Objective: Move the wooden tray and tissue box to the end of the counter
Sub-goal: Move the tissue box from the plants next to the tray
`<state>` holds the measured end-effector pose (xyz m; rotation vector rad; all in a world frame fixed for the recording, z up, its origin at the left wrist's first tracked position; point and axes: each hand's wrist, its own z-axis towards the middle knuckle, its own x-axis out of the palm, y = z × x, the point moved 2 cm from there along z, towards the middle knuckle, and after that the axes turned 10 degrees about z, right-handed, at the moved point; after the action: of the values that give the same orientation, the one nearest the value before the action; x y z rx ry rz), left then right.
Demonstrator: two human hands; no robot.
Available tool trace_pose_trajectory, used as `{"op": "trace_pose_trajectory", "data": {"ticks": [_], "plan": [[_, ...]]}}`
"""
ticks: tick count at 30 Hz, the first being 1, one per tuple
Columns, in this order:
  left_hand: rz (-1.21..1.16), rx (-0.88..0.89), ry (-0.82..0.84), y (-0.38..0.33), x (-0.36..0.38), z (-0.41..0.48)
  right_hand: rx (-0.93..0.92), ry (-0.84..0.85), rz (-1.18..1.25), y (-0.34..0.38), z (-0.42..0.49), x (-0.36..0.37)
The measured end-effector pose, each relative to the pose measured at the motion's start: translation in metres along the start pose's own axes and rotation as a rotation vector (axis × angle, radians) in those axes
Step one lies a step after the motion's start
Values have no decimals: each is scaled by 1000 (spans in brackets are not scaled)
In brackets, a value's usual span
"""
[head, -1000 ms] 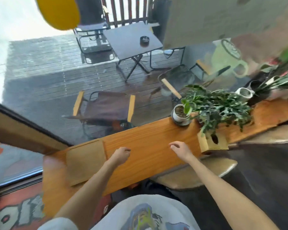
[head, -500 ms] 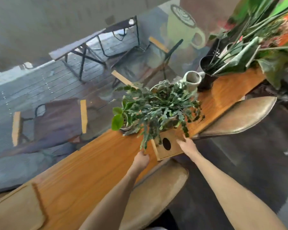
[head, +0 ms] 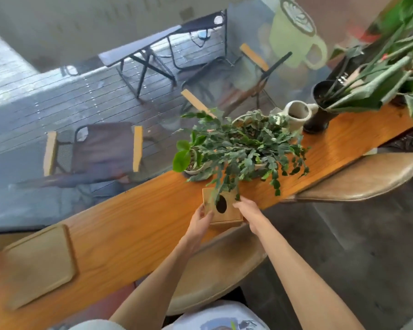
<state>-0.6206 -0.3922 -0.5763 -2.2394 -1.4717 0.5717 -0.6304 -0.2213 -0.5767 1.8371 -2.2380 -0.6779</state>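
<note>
Head view: both hands clasp the tissue box point(head: 224, 209), left hand point(head: 199, 221) and right hand point(head: 249, 211) at opposite sides. Wooden tray point(head: 40, 264) lies well apart on the counter point(head: 134, 225).

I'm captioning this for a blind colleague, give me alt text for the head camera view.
Both hands, left hand and right hand, grip the sides of a wooden tissue box under a trailing potted plant on a wooden counter. A wooden tray lies far left.

Long wooden counter point(head: 134, 225) running from 7 to 2 o'clock, bearing wooden tray point(head: 40, 264) at 8, tissue box point(head: 222, 207) centrally, potted plants point(head: 243, 148) just beyond, pitcher point(head: 297, 114) and dark vase point(head: 319, 115) toward 2.
</note>
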Motion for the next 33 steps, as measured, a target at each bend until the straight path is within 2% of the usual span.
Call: {"op": "trace_pose_trajectory", "data": {"ticks": [3,9,14,17,20,26,29,33], "plan": [[-65,54,-87,28,-50,-18,-5,93,-90,-1,-13,58],[-210,206,-338,92,-169,-81,-118,401,-153,-23,-72,198],[-266,205,-524,172,-271,-144,-181,606,-329,-64,-131,310],[-254,186,-571,227,-331,-173,-235,684,-411,-101,-167,379],[-229,165,-614,284,-395,-187,-261,688,-412,-143,-197,445],[-219,104,-556,372,-508,-202,-327,630,-415,-210,-241,567],[-320,138,-531,406,-540,-204,-359,608,-423,-233,-253,613],[-370,97,-469,449,-561,-193,-386,565,-441,-255,-256,648]]}}
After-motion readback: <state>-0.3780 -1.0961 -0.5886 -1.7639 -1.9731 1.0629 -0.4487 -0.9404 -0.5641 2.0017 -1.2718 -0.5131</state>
